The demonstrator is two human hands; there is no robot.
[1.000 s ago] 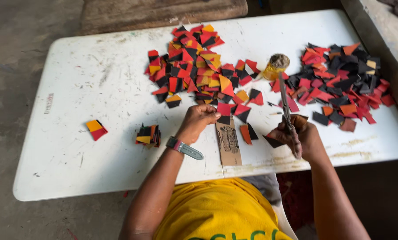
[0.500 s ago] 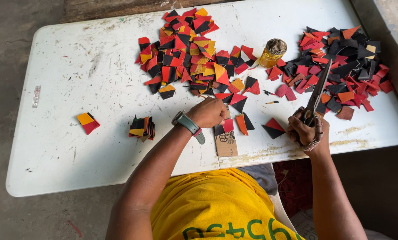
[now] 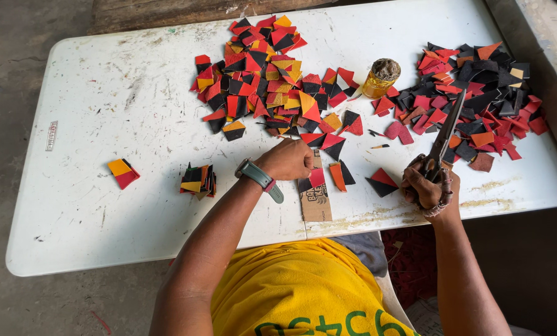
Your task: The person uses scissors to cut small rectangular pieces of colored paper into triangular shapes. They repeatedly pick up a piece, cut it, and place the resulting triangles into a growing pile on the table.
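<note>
My left hand (image 3: 289, 159) rests on the white table (image 3: 104, 112), fingers curled over small red and black leather pieces at the top of a brown cardboard strip (image 3: 315, 198). A grey-green watch sits on that wrist. My right hand (image 3: 429, 184) grips a pair of large dark scissors (image 3: 445, 135), blades pointing up and away toward the right-hand pile. A black-and-red piece (image 3: 381, 182) lies between my hands, with an orange strip (image 3: 337, 177) beside the cardboard.
A big heap of red, black and yellow cut pieces (image 3: 263, 81) covers the table's middle; another red and black heap (image 3: 477, 93) lies at the right. A yellow glue jar (image 3: 381, 78) stands between them. A small stack (image 3: 197, 180) and one yellow-red piece (image 3: 123, 172) sit left.
My left hand has stayed on the pieces by the cardboard. My right hand with the scissors has shifted slightly right, blades now raised over the table edge of the right pile.
</note>
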